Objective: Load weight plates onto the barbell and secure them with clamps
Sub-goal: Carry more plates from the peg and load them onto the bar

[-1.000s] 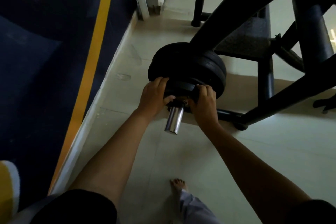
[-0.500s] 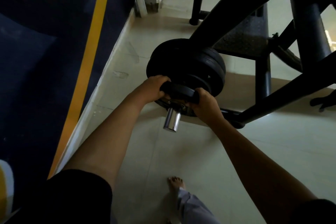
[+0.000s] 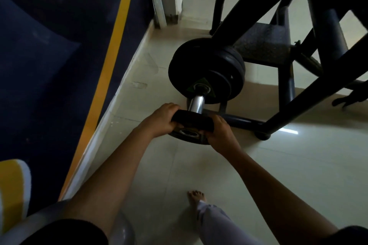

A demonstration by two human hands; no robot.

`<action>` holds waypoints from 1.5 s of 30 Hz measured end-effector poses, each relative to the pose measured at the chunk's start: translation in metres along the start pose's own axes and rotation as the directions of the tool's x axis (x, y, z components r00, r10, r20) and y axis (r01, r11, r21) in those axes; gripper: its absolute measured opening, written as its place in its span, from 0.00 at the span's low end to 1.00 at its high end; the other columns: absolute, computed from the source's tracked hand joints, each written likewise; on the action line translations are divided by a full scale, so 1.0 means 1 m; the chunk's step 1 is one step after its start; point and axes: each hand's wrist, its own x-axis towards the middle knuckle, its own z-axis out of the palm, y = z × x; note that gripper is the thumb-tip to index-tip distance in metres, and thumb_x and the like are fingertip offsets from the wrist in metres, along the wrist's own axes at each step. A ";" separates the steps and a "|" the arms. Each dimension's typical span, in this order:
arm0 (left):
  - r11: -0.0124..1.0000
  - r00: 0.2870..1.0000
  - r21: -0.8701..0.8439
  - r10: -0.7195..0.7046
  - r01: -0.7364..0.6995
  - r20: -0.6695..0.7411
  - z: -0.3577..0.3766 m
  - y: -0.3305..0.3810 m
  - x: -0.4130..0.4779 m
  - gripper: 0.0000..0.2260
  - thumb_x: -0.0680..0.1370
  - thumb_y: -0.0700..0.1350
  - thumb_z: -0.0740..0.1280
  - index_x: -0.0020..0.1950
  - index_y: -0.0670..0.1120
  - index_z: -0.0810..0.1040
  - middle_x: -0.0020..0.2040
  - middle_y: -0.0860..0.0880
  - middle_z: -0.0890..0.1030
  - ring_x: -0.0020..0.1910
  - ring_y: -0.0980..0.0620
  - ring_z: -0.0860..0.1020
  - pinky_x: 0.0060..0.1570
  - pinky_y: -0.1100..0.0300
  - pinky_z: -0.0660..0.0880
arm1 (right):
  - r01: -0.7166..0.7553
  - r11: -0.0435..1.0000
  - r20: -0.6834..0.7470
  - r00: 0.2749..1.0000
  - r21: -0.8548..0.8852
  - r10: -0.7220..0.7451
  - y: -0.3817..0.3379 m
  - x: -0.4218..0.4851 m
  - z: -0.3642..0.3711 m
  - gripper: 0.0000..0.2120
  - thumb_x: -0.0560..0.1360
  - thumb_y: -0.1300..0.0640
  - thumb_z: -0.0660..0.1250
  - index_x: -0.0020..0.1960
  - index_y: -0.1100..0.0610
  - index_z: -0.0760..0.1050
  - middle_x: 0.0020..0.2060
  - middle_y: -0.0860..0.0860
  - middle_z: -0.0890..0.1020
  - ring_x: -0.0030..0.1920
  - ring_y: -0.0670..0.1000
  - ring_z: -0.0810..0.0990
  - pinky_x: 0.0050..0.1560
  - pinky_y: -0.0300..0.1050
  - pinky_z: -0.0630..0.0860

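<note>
Tiled floor (image 3: pixel 278 165) | left hand (image 3: pixel 162 120), right hand (image 3: pixel 219 135): fingers (image 3: pixel 172 106) clench small plate (image 3: pixel 191 121) | barbell sleeve (image 3: pixel 196 104) directly beyond, axis pointing away.

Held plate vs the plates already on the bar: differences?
Size: the held plate is clearly smaller than the loaded plates.
Support: the left hand and right hand grip the held plate; the loaded plates sit untouched on the sleeve.
Hole: the held plate's looks empty; the sleeve fills the loaded plates'.
Both are black and round.
</note>
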 end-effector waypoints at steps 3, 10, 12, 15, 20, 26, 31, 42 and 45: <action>0.999 0.996 -0.039 0.034 -0.037 -0.080 -0.001 0.017 -0.041 0.17 0.71 0.38 0.65 0.59 0.40 0.72 0.56 0.40 0.75 0.57 0.45 0.72 0.56 0.54 0.70 | 0.036 0.999 -0.035 0.999 0.016 -0.036 -0.012 -0.041 -0.005 0.20 0.71 0.60 0.69 0.62 0.59 0.70 0.59 0.57 0.75 0.59 0.56 0.73 0.60 0.46 0.71; 0.961 0.947 -0.128 0.211 -0.247 -0.242 -0.006 0.103 -0.131 0.19 0.71 0.42 0.71 0.60 0.43 0.73 0.56 0.44 0.75 0.56 0.47 0.73 0.56 0.58 0.69 | 0.153 0.986 -0.233 0.959 -0.060 -0.163 -0.036 -0.159 -0.063 0.25 0.69 0.61 0.71 0.64 0.61 0.69 0.57 0.61 0.76 0.57 0.60 0.75 0.52 0.40 0.67; 0.942 0.924 -0.128 0.265 -0.309 -0.276 -0.007 0.133 -0.149 0.19 0.71 0.41 0.71 0.61 0.42 0.73 0.57 0.42 0.75 0.57 0.46 0.73 0.58 0.57 0.69 | 0.170 0.981 -0.298 0.936 -0.088 -0.189 -0.041 -0.192 -0.086 0.27 0.68 0.60 0.73 0.65 0.61 0.70 0.56 0.62 0.77 0.58 0.61 0.75 0.55 0.45 0.70; 0.908 0.886 -0.122 0.350 -0.400 -0.304 -0.005 0.184 -0.168 0.19 0.70 0.42 0.72 0.59 0.41 0.74 0.56 0.41 0.76 0.57 0.45 0.74 0.57 0.58 0.69 | 0.155 0.982 -0.393 0.901 -0.104 -0.184 -0.044 -0.240 -0.123 0.29 0.66 0.60 0.74 0.64 0.62 0.70 0.57 0.61 0.77 0.59 0.60 0.75 0.58 0.44 0.69; 0.849 0.827 -0.139 0.438 -0.510 -0.352 0.008 0.277 -0.187 0.22 0.69 0.40 0.73 0.61 0.38 0.73 0.59 0.39 0.77 0.59 0.45 0.74 0.58 0.61 0.68 | 0.145 0.982 -0.520 0.833 -0.120 -0.186 -0.031 -0.312 -0.195 0.29 0.66 0.62 0.74 0.65 0.61 0.70 0.57 0.61 0.77 0.58 0.58 0.76 0.55 0.40 0.67; 0.759 0.750 -0.166 0.538 -0.629 -0.385 0.033 0.384 -0.190 0.21 0.69 0.41 0.74 0.60 0.40 0.73 0.55 0.43 0.77 0.55 0.47 0.76 0.54 0.62 0.73 | 0.200 0.967 -0.594 0.763 -0.156 -0.254 -0.003 -0.378 -0.284 0.28 0.66 0.65 0.74 0.64 0.62 0.71 0.55 0.60 0.79 0.56 0.57 0.77 0.58 0.48 0.72; 0.697 0.671 -0.128 0.598 -0.705 -0.439 0.054 0.471 -0.181 0.20 0.70 0.43 0.72 0.60 0.43 0.73 0.56 0.43 0.78 0.55 0.47 0.76 0.57 0.53 0.74 | 0.305 0.942 -0.586 0.742 -0.138 -0.325 0.023 -0.425 -0.361 0.24 0.68 0.67 0.71 0.63 0.60 0.70 0.48 0.49 0.78 0.48 0.46 0.78 0.52 0.33 0.75; 0.646 0.636 -0.162 0.619 -0.746 -0.461 0.061 0.592 -0.158 0.17 0.71 0.42 0.71 0.59 0.45 0.74 0.49 0.51 0.77 0.47 0.57 0.77 0.49 0.63 0.77 | 0.306 0.927 -0.561 0.738 -0.217 -0.375 0.052 -0.444 -0.486 0.23 0.69 0.67 0.69 0.63 0.62 0.70 0.50 0.52 0.75 0.49 0.46 0.74 0.42 0.23 0.72; 0.656 0.663 -0.208 0.585 -0.725 -0.466 0.052 0.609 -0.151 0.16 0.70 0.41 0.72 0.58 0.44 0.76 0.46 0.52 0.78 0.49 0.51 0.79 0.51 0.57 0.77 | 0.316 0.923 -0.552 0.740 -0.219 -0.385 0.050 -0.435 -0.508 0.24 0.69 0.67 0.70 0.64 0.61 0.70 0.54 0.56 0.76 0.52 0.48 0.75 0.44 0.32 0.74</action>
